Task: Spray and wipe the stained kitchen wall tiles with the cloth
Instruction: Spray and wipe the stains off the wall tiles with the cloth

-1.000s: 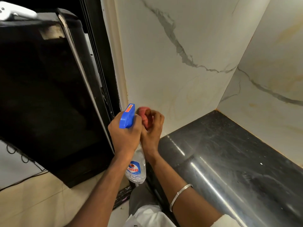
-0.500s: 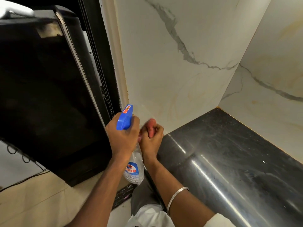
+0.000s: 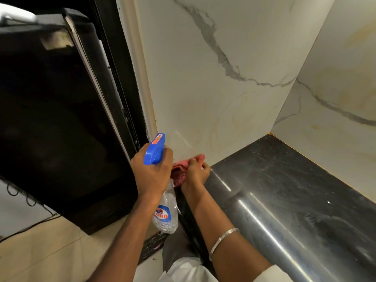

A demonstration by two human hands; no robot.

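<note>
My left hand grips the neck of a clear spray bottle with a blue trigger head, held upright near the wall's left edge. My right hand holds a bunched pink cloth and presses it against the bottom of the white marble-look wall tile, right where the tile meets the black countertop. Faint yellowish stains run across the lower tile. A silver bangle circles my right wrist.
A black fridge stands close on the left, its side nearly touching the wall edge. A second marble tile wall closes the corner on the right. Beige floor tiles lie below, with a cable running along them.
My right hand has slid the pink cloth down the tile to its bottom edge by the counter. The bottle hand has stayed in nearly the same place.
</note>
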